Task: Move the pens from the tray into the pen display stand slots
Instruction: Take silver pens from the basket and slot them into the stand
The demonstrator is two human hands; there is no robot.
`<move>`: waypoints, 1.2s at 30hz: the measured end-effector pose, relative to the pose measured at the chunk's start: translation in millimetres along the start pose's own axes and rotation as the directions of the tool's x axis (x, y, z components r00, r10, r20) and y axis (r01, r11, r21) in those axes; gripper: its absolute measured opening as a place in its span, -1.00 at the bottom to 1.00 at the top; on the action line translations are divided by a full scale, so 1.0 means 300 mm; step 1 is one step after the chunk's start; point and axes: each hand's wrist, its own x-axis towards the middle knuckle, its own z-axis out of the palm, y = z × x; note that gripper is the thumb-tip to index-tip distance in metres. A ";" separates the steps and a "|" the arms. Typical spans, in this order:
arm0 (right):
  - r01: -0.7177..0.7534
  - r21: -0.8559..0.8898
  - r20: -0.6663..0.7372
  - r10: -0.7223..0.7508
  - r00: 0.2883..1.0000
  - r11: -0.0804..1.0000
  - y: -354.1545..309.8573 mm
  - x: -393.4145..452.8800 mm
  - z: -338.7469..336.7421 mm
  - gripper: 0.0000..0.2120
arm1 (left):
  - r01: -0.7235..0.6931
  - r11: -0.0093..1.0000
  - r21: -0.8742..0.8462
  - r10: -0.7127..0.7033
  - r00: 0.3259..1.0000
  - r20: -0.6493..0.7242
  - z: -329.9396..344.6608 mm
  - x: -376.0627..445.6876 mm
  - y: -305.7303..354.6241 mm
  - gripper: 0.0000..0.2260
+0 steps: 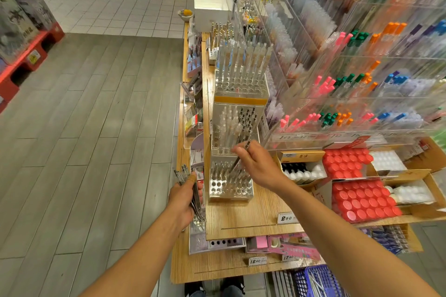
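Wood-grain worktop [243, 219] is running away from the viewer in stepped tiers, its left edge bordering an aisle of grey plank floor [84, 128] that is giving way to white tile [108, 7] farther off. Open room is lying wholly to the left; the right side is closing in with clear acrylic wall racks [362, 55] of coloured pens.

Pen display stand [231, 176]: one clear tiered unit with round slots is standing on the worktop, its front rows partly filled. Two more clear stands [241, 75] are standing behind it.

Right hand [259, 165]: fingers are pinching one dark pen [237, 159], tilted, its lower end dipping among the front slots of the stand; whether it is seated cannot be told.

Left hand [184, 200]: fingers are curling round a bundle of pens [190, 185], too blurred to count, just left of the worktop's edge.

Two cardboard boxes of red-capped bottles [359, 200] are sitting to the right, alongside white-capped ones. Three price tags [286, 218] are showing on the tier fronts. One blue basket [318, 282] is sitting at the bottom edge.
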 end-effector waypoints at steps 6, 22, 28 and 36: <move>0.021 -0.137 -0.032 -0.026 0.999 0.990 0.051 0.051 0.052 -0.88 | 0.031 0.998 -0.063 -0.026 0.996 0.082 0.001 -0.002 0.007 -0.80; 0.090 -0.391 0.027 -0.086 0.996 0.916 0.103 0.079 0.109 -0.91 | 0.049 0.999 -0.015 -0.048 0.997 0.060 0.010 0.018 -0.006 -0.82; 0.082 -0.396 0.046 -0.070 0.997 0.914 0.113 0.079 0.122 -0.88 | 0.057 0.998 -0.008 -0.056 0.995 0.079 0.017 0.020 -0.009 -0.86; 0.141 -0.541 0.015 -0.159 0.987 0.829 0.162 0.075 0.172 -0.87 | 0.066 0.998 -0.002 -0.065 0.990 0.125 0.005 0.015 -0.009 -0.83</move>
